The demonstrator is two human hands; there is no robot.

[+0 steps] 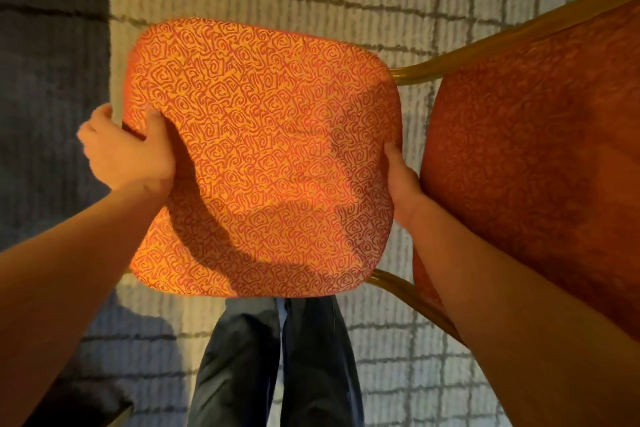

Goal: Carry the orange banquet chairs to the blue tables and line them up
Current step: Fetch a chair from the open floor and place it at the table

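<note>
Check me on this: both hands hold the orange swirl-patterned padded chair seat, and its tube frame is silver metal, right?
Not quite. The head view shows a gold-coloured metal tube frame, not silver. The left hand and right hand do hold the orange swirl-patterned padded chair seat.

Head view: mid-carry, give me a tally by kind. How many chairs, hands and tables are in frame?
Chair: 1
Hands: 2, left hand and right hand, both gripping the chair
Tables: 0 that I can make out
Total: 3
</note>
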